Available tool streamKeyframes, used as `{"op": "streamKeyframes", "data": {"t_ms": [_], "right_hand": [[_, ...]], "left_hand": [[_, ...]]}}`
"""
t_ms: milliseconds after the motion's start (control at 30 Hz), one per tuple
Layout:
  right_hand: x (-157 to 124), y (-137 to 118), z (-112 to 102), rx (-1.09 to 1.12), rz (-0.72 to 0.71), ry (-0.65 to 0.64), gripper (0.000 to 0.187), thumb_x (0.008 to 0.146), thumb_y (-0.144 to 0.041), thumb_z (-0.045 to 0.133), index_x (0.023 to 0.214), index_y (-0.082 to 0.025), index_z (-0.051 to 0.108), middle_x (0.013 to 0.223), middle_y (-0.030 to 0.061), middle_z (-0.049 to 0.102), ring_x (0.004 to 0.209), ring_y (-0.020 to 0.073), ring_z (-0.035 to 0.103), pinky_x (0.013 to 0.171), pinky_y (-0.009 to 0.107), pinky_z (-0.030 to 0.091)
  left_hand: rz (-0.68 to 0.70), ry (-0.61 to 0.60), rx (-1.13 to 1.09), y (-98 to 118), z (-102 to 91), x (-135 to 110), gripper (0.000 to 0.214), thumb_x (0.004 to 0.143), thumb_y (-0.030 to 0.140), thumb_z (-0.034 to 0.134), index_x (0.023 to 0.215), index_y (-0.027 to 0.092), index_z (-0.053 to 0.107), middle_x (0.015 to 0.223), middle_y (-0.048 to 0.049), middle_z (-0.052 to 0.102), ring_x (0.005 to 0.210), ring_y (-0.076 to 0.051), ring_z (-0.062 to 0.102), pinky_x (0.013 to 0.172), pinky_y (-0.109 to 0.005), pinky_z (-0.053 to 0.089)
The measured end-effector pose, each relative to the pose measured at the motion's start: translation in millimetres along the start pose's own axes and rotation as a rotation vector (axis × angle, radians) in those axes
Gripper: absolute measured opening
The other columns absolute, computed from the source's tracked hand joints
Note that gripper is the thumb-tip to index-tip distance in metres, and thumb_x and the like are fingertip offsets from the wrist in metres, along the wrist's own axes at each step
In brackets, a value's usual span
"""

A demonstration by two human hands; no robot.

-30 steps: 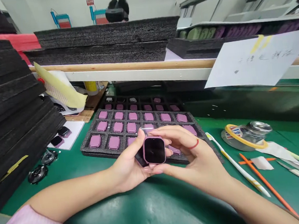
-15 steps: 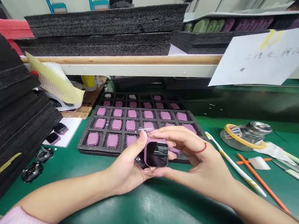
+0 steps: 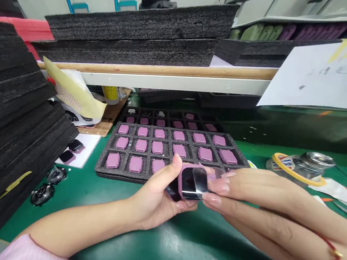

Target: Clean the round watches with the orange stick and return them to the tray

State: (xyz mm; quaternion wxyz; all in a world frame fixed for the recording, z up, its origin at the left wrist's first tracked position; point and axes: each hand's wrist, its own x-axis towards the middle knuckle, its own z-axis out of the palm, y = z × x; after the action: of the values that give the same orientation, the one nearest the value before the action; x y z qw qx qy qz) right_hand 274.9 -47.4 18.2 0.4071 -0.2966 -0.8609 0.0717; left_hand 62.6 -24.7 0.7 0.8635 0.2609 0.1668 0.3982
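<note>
Holding one purple-rimmed watch in front of one dark piece, the left hand is pinching both above the worktop; the right hand is pinching one clear film over the watch's right part. Behind, one foam tray is showing fifteen purple cases clearly, nearest row partly hidden. Left side: two dark-faced watches are lying on white paper, two round pieces nearby.

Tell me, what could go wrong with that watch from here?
The left hand holds the watch above the green table, so it might slip and drop.
The right hand seems to pinch the clear film partly covering the watch; the film could crease or tear.
A second dark screen sits close behind, so the two might knock.
</note>
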Motion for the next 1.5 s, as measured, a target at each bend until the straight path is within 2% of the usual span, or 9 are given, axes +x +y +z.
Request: {"op": "streamKeyframes", "data": {"t_ms": [167, 333, 500, 633, 733, 900, 1267, 1400, 1500], "right_hand": [[-4.2, -14.3, 2.0, -0.048, -0.064, -0.037, 0.046, 0.109, -0.024, 0.039, 0.143, -0.04, 0.065, 0.12, -0.0011, 0.078, 0.116, 0.0227, 0.075, 0.107, 0.035, 0.061], [-3.0, -8.0, 7.9, -0.079, -0.037, -0.049, 0.045, 0.104, -0.018, 0.05, 0.142, -0.038, 0.066, 0.116, 0.001, 0.079, 0.108, 0.0228, 0.077, 0.1, 0.035, 0.063], [17.9, 2.2, 22.4, -0.161, -0.2, 0.093, 0.038, 0.09, -0.025, 0.078, 0.128, -0.031, 0.072, 0.088, 0.001, 0.079, 0.078, 0.0212, 0.072, 0.079, 0.038, 0.061], [28.7, 1.8, 29.2, -0.023, -0.013, 0.023, 0.051, 0.089, -0.038, 0.081, 0.135, -0.025, 0.064, 0.081, 0.0012, 0.068, 0.073, 0.0188, 0.065, 0.065, 0.034, 0.058], [29.9, 2.2, 28.4, 0.094, 0.047, 0.015, 0.047, 0.087, -0.031, 0.083, 0.13, -0.028, 0.064, 0.092, 0.0024, 0.071, 0.082, 0.0197, 0.067, 0.069, 0.034, 0.06], [32.0, 4.8, 24.0, 0.093, 0.03, 0.011, 0.048, 0.087, -0.033, 0.083, 0.13, -0.029, 0.062, 0.098, 0.0038, 0.076, 0.082, 0.0211, 0.071, 0.076, 0.04, 0.062], [31.6, 12.6, 29.0, 0.081, -0.023, 0.014, 0.048, 0.089, -0.029, 0.08, 0.132, -0.028, 0.059, 0.118, 0.0083, 0.077, 0.106, 0.0255, 0.075, 0.09, 0.041, 0.065], [31.6, 13.3, 28.1, 0.032, -0.036, 0.045, 0.047, 0.089, -0.024, 0.079, 0.132, -0.025, 0.06, 0.117, 0.0081, 0.077, 0.102, 0.0219, 0.076, 0.088, 0.036, 0.067], [30.6, 15.6, 25.4, -0.059, -0.083, 0.07, 0.044, 0.09, -0.019, 0.077, 0.131, -0.024, 0.061, 0.115, 0.009, 0.078, 0.1, 0.0207, 0.077, 0.09, 0.034, 0.067]], "left_hand": [[-0.022, 0.004, 0.011, -1.4, -4.5, 0.6, 0.057, 0.078, 0.064, 0.082, 0.099, 0.011, 0.079, 0.08, -0.0032, 0.065, 0.055, -0.005, 0.042, 0.054, -0.018, 0.039], [-0.028, 0.008, 0.001, -2.8, -2.9, 0.1, 0.053, 0.077, 0.062, 0.084, 0.096, 0.013, 0.078, 0.079, -0.0017, 0.061, 0.06, -0.007, 0.047, 0.057, -0.019, 0.041], [0.044, 0.082, 0.124, -3.9, 0.9, -1.2, 0.055, 0.077, 0.066, 0.082, 0.083, 0.012, 0.07, 0.073, 0.0004, 0.053, 0.058, -0.006, 0.039, 0.051, -0.018, 0.03], [0.089, 0.135, 0.263, -6.6, -0.2, -1.4, 0.056, 0.077, 0.067, 0.082, 0.084, 0.014, 0.065, 0.066, 0.0038, 0.048, 0.054, -0.006, 0.033, 0.047, -0.018, 0.024], [0.023, 0.152, 0.198, -6.1, -1.6, -1.3, 0.06, 0.078, 0.073, 0.076, 0.079, 0.015, 0.064, 0.058, 0.0051, 0.044, 0.049, -0.005, 0.033, 0.045, -0.017, 0.025], [-0.027, 0.181, 0.121, 0.1, 1.3, -1.9, 0.059, 0.071, 0.068, 0.084, 0.093, 0.015, 0.073, 0.082, -0.0038, 0.07, 0.046, -0.003, 0.043, 0.041, -0.015, 0.027], [-0.017, 0.183, 0.096, 0.7, 3.4, -0.4, 0.056, 0.072, 0.064, 0.086, 0.093, 0.014, 0.069, 0.077, -0.0036, 0.068, 0.045, -0.003, 0.043, 0.041, -0.016, 0.022], [0.1, 0.252, 0.333, 1.3, 0.0, -0.7, 0.058, 0.08, 0.069, 0.076, 0.099, 0.016, 0.066, 0.082, -0.0033, 0.066, 0.055, -0.007, 0.049, 0.046, -0.018, 0.03], [0.325, 0.319, 0.734, 6.4, -2.9, -0.5, 0.048, 0.073, 0.048, 0.091, 0.099, 0.019, 0.062, 0.083, 0.001, 0.063, 0.07, -0.011, 0.057, 0.063, -0.022, 0.046]]}}
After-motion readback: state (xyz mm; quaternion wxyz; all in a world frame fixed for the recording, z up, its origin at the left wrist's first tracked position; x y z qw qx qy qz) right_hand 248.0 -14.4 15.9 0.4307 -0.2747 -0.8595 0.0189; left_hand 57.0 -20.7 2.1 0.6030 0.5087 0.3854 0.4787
